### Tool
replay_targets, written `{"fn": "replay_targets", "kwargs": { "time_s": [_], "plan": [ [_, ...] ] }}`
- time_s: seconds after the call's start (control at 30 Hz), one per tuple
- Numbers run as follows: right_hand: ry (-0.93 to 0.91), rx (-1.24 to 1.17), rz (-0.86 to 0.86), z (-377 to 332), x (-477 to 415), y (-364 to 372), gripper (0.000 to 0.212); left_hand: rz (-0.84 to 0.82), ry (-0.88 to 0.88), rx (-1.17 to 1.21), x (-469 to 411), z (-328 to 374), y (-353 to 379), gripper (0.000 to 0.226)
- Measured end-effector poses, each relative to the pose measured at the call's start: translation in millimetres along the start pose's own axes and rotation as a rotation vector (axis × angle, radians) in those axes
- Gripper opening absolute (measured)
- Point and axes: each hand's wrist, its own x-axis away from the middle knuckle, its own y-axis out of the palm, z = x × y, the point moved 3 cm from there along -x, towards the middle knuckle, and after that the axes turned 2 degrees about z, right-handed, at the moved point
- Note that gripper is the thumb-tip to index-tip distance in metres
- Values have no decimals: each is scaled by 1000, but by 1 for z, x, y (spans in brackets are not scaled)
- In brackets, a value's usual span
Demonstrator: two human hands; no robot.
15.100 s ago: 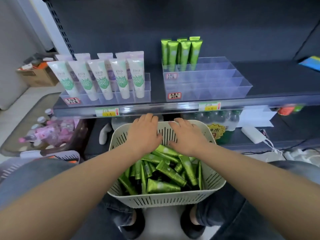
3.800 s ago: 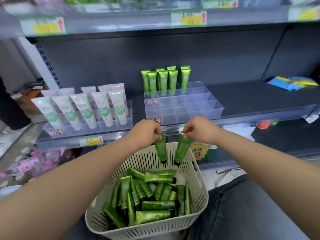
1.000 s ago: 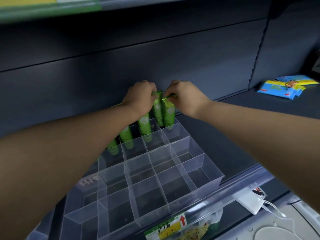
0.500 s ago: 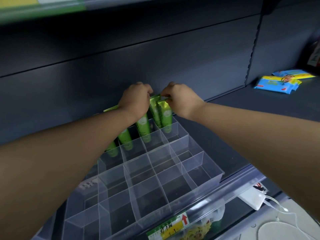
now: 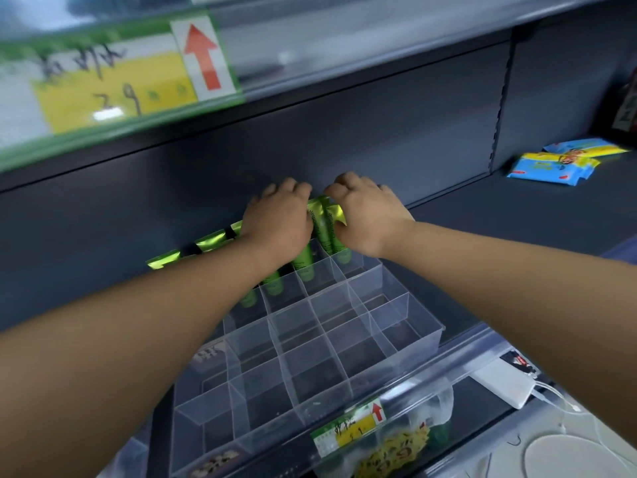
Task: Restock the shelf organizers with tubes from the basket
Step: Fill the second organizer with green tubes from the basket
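- At the back row of the clear organizer (image 5: 344, 357), green tubes (image 5: 324, 232) stand cap-down in their compartments, close against the dark rear wall.
- Our left hand (image 5: 279, 220) curls over the top of one tube and grips it.
- Our right hand (image 5: 370, 215) pinches the crimped end of the rightmost tube, its knuckles almost meeting the left's.
- On the shelf (image 5: 517, 236), blue packets (image 5: 551, 163) lie well apart to the right.
- A yellow price tag (image 5: 351, 431) sits on the shelf edge below the organizer, and a white power bank (image 5: 503, 384) lies lower down.
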Motion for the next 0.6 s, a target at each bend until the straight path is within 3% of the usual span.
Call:
{"fn": "replay_targets", "kwargs": {
  "time_s": [0.6],
  "plan": [
    [-33, 67, -101, -71, 88, -44, 72, -20, -14, -172, 126, -1, -69, 60]
  ]
}}
